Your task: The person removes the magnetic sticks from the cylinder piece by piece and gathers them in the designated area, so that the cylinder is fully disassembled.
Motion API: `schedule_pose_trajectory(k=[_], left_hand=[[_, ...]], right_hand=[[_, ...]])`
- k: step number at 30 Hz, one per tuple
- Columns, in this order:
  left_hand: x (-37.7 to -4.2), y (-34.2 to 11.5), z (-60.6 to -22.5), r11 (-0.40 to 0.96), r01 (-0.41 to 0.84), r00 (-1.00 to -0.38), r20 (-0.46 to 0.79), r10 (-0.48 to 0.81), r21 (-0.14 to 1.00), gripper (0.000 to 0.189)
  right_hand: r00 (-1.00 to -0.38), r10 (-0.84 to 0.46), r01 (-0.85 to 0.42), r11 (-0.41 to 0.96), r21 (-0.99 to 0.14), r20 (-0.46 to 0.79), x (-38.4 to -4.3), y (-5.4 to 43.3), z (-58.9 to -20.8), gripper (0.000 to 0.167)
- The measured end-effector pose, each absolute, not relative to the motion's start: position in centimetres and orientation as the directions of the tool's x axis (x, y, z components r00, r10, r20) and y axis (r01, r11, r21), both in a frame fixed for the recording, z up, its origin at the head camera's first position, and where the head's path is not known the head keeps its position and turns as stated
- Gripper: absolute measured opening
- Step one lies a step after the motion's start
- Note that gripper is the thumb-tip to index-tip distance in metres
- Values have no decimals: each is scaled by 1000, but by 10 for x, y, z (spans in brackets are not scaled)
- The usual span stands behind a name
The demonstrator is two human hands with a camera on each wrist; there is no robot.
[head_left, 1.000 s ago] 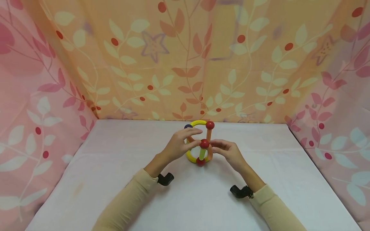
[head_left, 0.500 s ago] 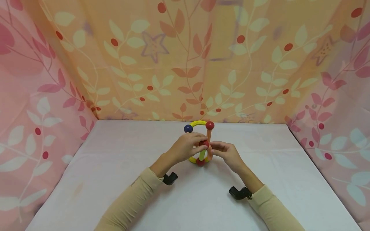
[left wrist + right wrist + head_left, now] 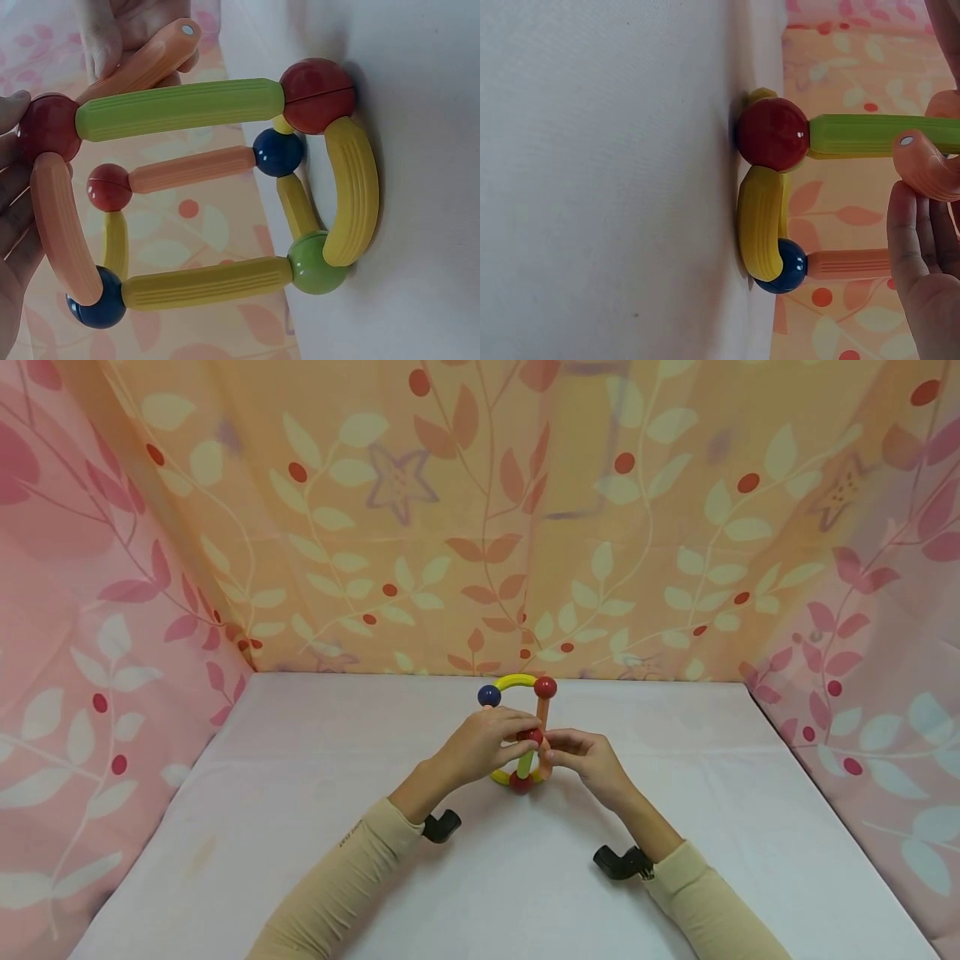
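Observation:
A frame of coloured balls and ribbed rods, a magnetic stick-and-ball toy, stands on the table. My left hand [image 3: 478, 745] holds the red ball [image 3: 49, 127] at its near upper corner between thumb and fingers. A green rod [image 3: 180, 109] runs from that ball down to a lower red ball [image 3: 772, 135]. My right hand [image 3: 597, 766] pinches a curved orange rod [image 3: 928, 169]; its white-dotted end points free. The rod's other end lies close to the held red ball; I cannot tell whether they touch. Another curved orange rod [image 3: 64, 225] joins that ball to a blue ball [image 3: 97, 298].
A yellow arc [image 3: 516, 680] and a red ball [image 3: 545, 687] top the frame's far side. Below, a green ball [image 3: 319, 262] and curved yellow rods [image 3: 352, 191] rest on the white tabletop [image 3: 300, 827]. Patterned cloth [image 3: 480, 527] hangs behind and at both sides.
My left hand has moved right and closed its fingers over the near upper red ball, uncovering the blue ball behind. The right hand stays nearly still with the orange rod.

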State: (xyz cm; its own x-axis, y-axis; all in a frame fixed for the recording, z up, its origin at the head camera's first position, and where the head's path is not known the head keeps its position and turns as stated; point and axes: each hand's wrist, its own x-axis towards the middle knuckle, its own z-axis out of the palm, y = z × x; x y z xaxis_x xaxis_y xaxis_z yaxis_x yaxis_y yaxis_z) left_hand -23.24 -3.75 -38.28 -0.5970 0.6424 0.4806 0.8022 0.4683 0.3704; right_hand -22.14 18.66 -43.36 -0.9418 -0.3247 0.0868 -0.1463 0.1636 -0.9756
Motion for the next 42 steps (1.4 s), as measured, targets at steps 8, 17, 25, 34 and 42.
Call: schedule_pose_trajectory(k=[8,17,25,34,42], left_hand=[[-233,-36,-382,482,808,-589,489,643,340,34],[-234,-36,-382,475,807,-591,506,628,351,34],[-233,-37,-383,467,809,-587,512,627,356,33],[-231,-36,-382,467,802,-597,496,631,372,35],[-230,-36,-384,450,805,-593,507,625,387,34]], right_hand=[[-946,-307,-177,201,-964,110,-223,186,-430,35],[-981,-184,-99,245,-964,54,-231,190,-428,35],[-986,-160,-81,296,-952,34,-234,198,-426,37],[-994,-97,-92,421,-903,56,-247,215,-422,41],[-994,-69,-110,522,-846,87,-270,239,-421,38]])
